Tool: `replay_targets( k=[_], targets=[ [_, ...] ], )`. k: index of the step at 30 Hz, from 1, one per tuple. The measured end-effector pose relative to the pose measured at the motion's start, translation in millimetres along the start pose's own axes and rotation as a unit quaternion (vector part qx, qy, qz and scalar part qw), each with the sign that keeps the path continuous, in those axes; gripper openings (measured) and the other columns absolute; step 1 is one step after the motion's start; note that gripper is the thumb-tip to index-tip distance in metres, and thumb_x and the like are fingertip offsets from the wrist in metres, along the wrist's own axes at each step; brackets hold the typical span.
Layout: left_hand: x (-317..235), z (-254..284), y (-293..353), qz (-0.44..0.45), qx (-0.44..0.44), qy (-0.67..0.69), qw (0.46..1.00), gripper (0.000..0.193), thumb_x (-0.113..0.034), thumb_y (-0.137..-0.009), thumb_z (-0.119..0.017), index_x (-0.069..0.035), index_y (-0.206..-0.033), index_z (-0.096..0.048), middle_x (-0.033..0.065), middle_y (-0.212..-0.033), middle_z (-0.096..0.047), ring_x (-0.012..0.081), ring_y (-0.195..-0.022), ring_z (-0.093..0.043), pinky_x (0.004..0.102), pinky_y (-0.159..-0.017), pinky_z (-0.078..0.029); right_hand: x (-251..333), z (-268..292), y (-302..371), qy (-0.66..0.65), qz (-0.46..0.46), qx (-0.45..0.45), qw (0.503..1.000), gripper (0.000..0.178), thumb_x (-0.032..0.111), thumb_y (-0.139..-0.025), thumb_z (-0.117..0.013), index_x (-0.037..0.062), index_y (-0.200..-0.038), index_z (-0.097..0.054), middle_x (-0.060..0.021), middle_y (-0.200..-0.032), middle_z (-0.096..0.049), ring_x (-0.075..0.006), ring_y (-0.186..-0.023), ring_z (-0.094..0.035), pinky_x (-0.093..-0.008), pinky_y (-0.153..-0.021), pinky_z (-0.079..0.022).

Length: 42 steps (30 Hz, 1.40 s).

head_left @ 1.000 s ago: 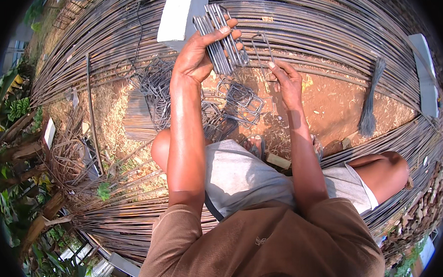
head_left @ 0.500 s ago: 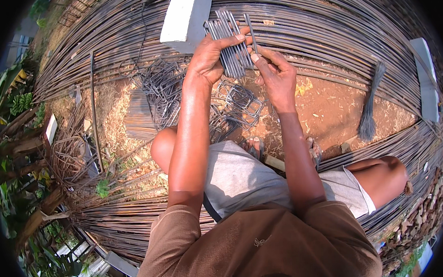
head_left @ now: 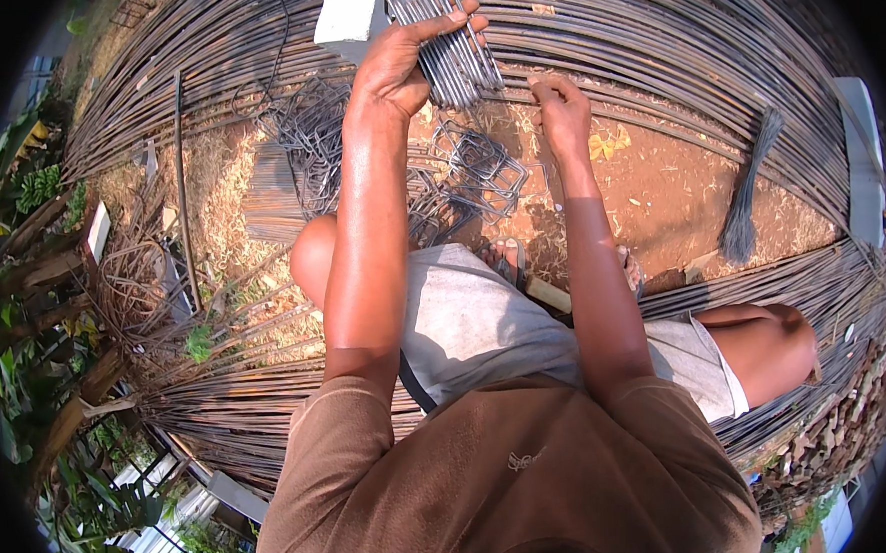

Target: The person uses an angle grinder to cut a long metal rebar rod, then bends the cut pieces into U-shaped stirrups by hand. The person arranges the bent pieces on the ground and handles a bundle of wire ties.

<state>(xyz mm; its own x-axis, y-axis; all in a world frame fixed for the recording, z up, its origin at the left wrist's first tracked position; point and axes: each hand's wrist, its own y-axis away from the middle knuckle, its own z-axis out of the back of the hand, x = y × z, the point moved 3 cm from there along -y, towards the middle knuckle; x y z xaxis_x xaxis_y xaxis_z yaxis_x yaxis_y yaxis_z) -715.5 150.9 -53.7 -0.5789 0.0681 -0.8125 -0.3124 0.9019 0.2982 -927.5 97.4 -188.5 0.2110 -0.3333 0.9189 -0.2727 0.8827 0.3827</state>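
My left hand (head_left: pixel 392 67) is closed around a bundle of bent steel stirrups (head_left: pixel 452 61), its thumb across the top and fingertips showing past the far side. The grey rods lie side by side, with hooked ends. To the right of the bundle and apart from it, my right hand (head_left: pixel 563 120) has loosely bent fingers, and no rod shows in it. Below the bundle, loose square stirrups (head_left: pixel 482 169) lie on the brown ground. A tangled heap of more stirrups (head_left: pixel 316 143) sits left of my left forearm.
Long steel bars (head_left: pixel 631 41) spread across the far side, with a white block (head_left: pixel 349 16) on them. A bundle of thin tie wire (head_left: pixel 749 190) lies on the right, near another pale block (head_left: pixel 863 164). Straight short rods (head_left: pixel 270 190) are left of the heap.
The right hand has let go of a rod at the bundle's right edge and drawn away to the right. The left hand has moved up and left with the tilted bundle.
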Motion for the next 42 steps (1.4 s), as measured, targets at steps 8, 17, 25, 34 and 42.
replay_targets(
  k=[8,17,25,34,42],
  targets=[
    [-22,-12,5,-0.008,-0.015,0.011,1.000,0.046,0.003,-0.094,-0.080,0.010,-0.137,-0.064,0.0210,-0.122,-0.078,0.0284,-0.107,-0.081,0.0407,-0.089,-0.074,-176,-84,6,0.391,0.045,-0.057,0.918,0.050,0.030,-0.087,-0.085,0.0172,-0.135,-0.078,-0.0172,-0.127,-0.079,-0.0392,-0.128,-0.071,-0.0498,-0.109,-0.057],
    [-20,2,6,0.004,-0.004,-0.027,1.000,0.052,0.003,-0.091,-0.084,0.007,-0.139,-0.065,0.0194,-0.125,-0.078,0.0263,-0.109,-0.081,0.0391,-0.091,-0.073,-90,19,-1,0.030,0.024,0.031,0.999,0.023,0.010,-0.090,-0.077,0.0081,-0.111,-0.085,-0.0049,-0.096,-0.078,-0.0131,-0.082,-0.067,-0.0312,-0.078,-0.055],
    [-9,-1,4,0.054,0.033,-0.053,0.997,0.051,-0.001,-0.093,-0.084,0.007,-0.139,-0.065,0.0194,-0.126,-0.078,0.0275,-0.111,-0.080,0.0391,-0.093,-0.071,120,126,0,0.142,0.254,0.070,0.954,0.002,0.002,-0.087,-0.073,0.0029,-0.089,-0.071,-0.0008,-0.098,-0.066,-0.0124,-0.089,-0.061,-0.0291,-0.081,-0.052],
    [5,-26,7,0.124,0.085,-0.046,0.987,0.049,-0.008,-0.095,-0.083,0.012,-0.137,-0.066,0.0209,-0.124,-0.079,0.0246,-0.103,-0.081,0.0362,-0.088,-0.070,155,105,-7,-0.207,0.382,0.279,0.857,0.018,-0.010,-0.086,-0.059,0.0030,-0.085,-0.071,-0.0128,-0.116,-0.070,-0.0225,-0.115,-0.072,-0.0596,-0.119,-0.058],
    [17,-44,14,0.123,0.106,-0.026,0.986,0.041,-0.010,-0.096,-0.084,0.008,-0.130,-0.072,0.0162,-0.116,-0.080,0.0224,-0.102,-0.082,0.0334,-0.083,-0.070,124,75,-28,-0.304,0.367,0.279,0.834,0.015,-0.006,-0.092,-0.061,0.0037,-0.086,-0.071,-0.0143,-0.119,-0.072,-0.0270,-0.119,-0.074,-0.0586,-0.119,-0.059]
  ],
)
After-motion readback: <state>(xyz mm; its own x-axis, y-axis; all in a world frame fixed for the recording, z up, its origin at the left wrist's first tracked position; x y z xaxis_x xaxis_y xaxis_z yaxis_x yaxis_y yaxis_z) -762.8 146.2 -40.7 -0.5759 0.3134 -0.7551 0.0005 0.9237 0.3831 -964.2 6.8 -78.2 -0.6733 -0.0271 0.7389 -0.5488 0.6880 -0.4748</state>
